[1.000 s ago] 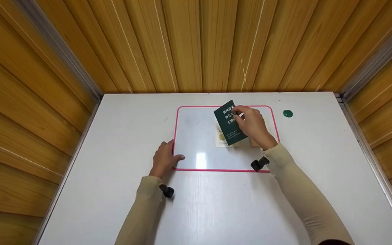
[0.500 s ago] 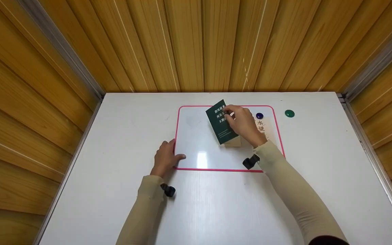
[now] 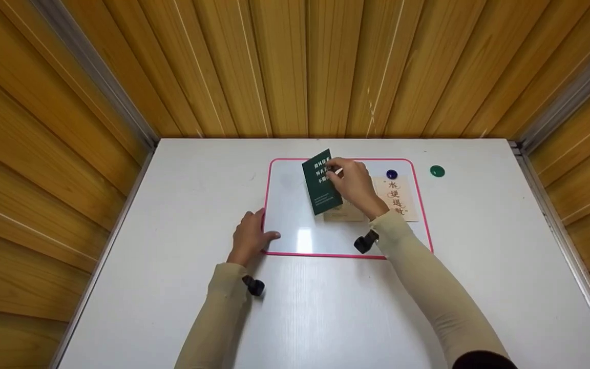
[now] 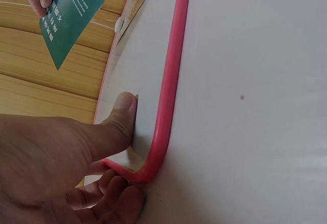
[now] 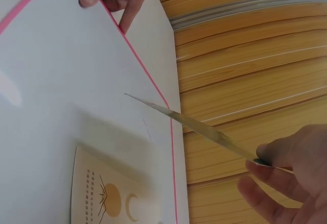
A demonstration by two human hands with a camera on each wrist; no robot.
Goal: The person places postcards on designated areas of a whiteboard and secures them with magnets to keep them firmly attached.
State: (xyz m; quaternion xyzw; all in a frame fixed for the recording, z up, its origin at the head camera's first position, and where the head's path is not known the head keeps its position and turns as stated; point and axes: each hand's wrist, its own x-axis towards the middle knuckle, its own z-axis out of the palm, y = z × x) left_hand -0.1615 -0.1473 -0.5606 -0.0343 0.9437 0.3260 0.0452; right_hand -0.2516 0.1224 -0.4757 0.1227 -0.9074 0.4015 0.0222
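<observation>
A whiteboard (image 3: 295, 230) with a pink rim lies on the white table. At its left edge the left hand (image 3: 250, 238) grips the rim, thumb on top and fingers outside and beneath, as the left wrist view shows. The right hand (image 3: 356, 185) pinches a dark green card (image 3: 321, 189) with white writing by its right side, tilted above the board. In the right wrist view the card (image 5: 204, 131) appears edge-on, with something green at the fingertips. Under the right hand a cream card (image 3: 343, 212) lies on the board, partly hidden.
Right of the right hand, a beige card (image 3: 397, 197) with brown characters lies on the board, a dark blue round piece (image 3: 392, 175) at its top. A green round piece (image 3: 437, 171) sits on the table (image 3: 484, 230) beyond the board. Wood-patterned walls (image 3: 285, 66) surround the table.
The right hand has moved left with the green card, uncovering the beige card and the blue piece. The left hand stays at the board's left edge.
</observation>
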